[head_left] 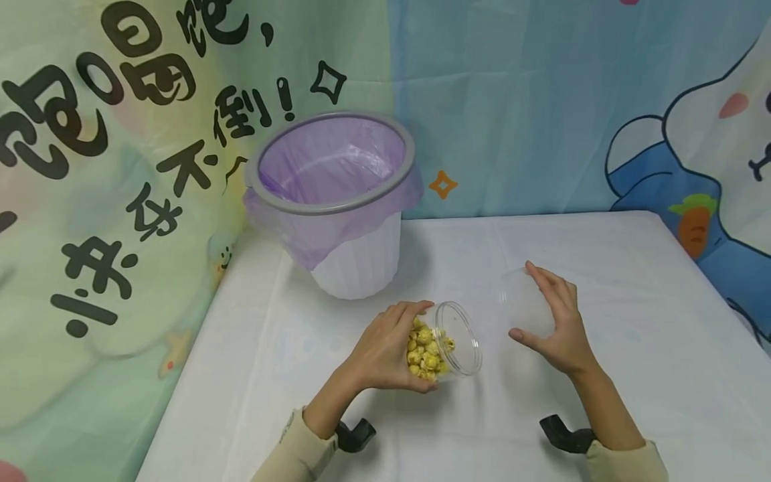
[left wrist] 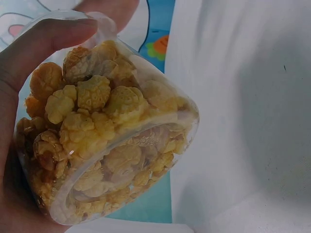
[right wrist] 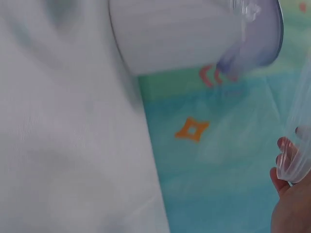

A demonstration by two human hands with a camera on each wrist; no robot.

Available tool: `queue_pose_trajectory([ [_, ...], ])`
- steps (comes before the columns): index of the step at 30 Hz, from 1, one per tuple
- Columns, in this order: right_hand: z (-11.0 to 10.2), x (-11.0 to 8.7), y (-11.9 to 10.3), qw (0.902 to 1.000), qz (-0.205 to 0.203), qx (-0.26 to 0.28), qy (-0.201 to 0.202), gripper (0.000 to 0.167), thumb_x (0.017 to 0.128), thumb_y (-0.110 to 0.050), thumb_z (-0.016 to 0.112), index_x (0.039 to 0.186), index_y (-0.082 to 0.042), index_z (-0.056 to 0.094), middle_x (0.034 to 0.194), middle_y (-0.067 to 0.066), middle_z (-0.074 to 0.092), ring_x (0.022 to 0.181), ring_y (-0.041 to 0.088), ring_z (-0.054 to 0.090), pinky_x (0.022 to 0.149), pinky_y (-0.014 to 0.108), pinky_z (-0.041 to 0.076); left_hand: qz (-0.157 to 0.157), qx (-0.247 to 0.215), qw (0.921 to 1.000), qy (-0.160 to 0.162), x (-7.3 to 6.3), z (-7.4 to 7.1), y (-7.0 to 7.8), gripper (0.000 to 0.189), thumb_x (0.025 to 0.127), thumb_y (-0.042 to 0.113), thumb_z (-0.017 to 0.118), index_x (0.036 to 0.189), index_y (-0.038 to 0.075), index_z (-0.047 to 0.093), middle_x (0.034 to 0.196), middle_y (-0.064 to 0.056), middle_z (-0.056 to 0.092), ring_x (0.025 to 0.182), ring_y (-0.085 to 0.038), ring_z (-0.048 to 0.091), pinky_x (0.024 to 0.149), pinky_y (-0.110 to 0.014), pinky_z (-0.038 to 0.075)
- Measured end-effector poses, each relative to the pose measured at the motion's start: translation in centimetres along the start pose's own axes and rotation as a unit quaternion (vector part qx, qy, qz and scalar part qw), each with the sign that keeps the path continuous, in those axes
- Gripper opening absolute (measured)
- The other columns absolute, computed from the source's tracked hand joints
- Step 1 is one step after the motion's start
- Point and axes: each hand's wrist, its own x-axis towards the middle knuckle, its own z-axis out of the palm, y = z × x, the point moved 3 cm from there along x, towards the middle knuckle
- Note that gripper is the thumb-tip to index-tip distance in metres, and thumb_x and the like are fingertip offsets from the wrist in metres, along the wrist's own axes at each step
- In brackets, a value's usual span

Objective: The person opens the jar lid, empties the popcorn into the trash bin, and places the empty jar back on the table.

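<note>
My left hand (head_left: 388, 351) grips a clear plastic jar (head_left: 466, 338) of yellow popcorn (head_left: 425, 351). The jar is tipped on its side above the table, its uncovered mouth facing right. In the left wrist view, the jar's base (left wrist: 121, 170) shows popcorn packed against it, with my thumb across the side. Apart from the jar, on the right, my right hand (head_left: 563, 328) holds a clear round lid (head_left: 524, 301) between thumb and fingers. The lid (right wrist: 299, 150) is also visible at the right edge of the right wrist view, partly cut off.
A white bin (head_left: 361, 264) with a grey rim and a purple liner (head_left: 337, 234) stands at the back left of the white-covered table (head_left: 638, 375). A printed cloth backdrop (head_left: 518, 120) hangs behind it. Black wrist mounts (head_left: 355, 435) sit at both sleeves.
</note>
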Motion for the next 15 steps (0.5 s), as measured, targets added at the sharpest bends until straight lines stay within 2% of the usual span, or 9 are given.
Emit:
queue_pose_trajectory([
  [3, -0.5, -0.1, 1.4, 0.9987, 0.034, -0.037, 0.013, 0.093, 0.06, -0.03, 0.082, 0.139, -0.006, 0.041, 0.132, 0.019, 0.04, 0.119, 0.01, 0.025, 0.085, 0.052, 0.026, -0.002, 0.0, 1.0, -0.001, 0.0, -0.1, -0.1, 0.108, 0.049, 0.055, 0.081, 0.137, 0.012, 0.034, 0.122, -0.003, 0.048, 0.107, -0.016, 0.048, 0.087, -0.031, 0.043],
  [6, -0.9, -0.2, 2.7, 0.9948, 0.076, -0.067, 0.01, 0.095, 0.056, -0.019, 0.083, 0.14, -0.009, 0.039, 0.134, 0.021, 0.036, 0.117, 0.02, 0.025, 0.082, 0.054, 0.026, -0.004, 0.0, 1.0, -0.002, 0.0, -0.2, -0.2, 0.109, 0.049, 0.055, 0.081, 0.137, 0.012, 0.034, 0.123, -0.003, 0.048, 0.108, -0.016, 0.048, 0.089, -0.031, 0.042],
  [10, -1.0, -0.7, 4.0, 0.9879, 0.115, -0.104, -0.009, 0.095, 0.059, -0.022, 0.083, 0.141, -0.008, 0.037, 0.135, 0.023, 0.034, 0.115, 0.035, 0.025, 0.08, 0.057, 0.026, -0.009, 0.0, 0.9999, -0.006, -0.2, -0.2, -0.3, 0.109, 0.049, 0.055, 0.081, 0.137, 0.011, 0.034, 0.123, -0.003, 0.048, 0.108, -0.016, 0.048, 0.089, -0.031, 0.042],
  [15, -0.7, -1.9, 5.7, 0.9783, 0.15, -0.139, -0.037, 0.096, 0.061, -0.03, 0.082, 0.14, -0.003, 0.035, 0.132, 0.027, 0.034, 0.115, 0.042, 0.024, 0.082, 0.059, 0.026, -0.012, -0.002, 0.9999, -0.011, -0.3, 0.0, -0.5, 0.109, 0.049, 0.054, 0.081, 0.137, 0.012, 0.033, 0.122, -0.003, 0.048, 0.108, -0.016, 0.048, 0.089, -0.031, 0.042],
])
